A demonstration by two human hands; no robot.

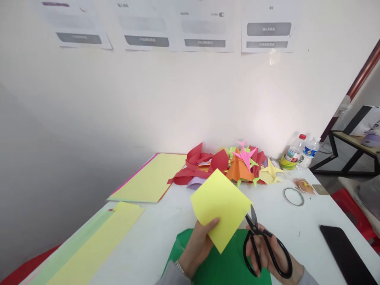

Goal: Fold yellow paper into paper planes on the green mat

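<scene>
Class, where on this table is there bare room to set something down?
One bare patch lies between the long yellow strip at left and the green sheet. Another, nearly bare, lies between the scissors and the black slab, nearer than the tape ring. The far side is crowded with folded paper and bottles.

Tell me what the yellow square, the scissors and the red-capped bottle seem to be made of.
Yellow square: likely matte paper; thin, flat, with no shine.
Scissors: blades probably smooth metal, going by their gray tone; black handles could be plastic or coated metal.
Red-capped bottle: apparently clear, glossy plastic, being see-through with bright highlights.
</scene>
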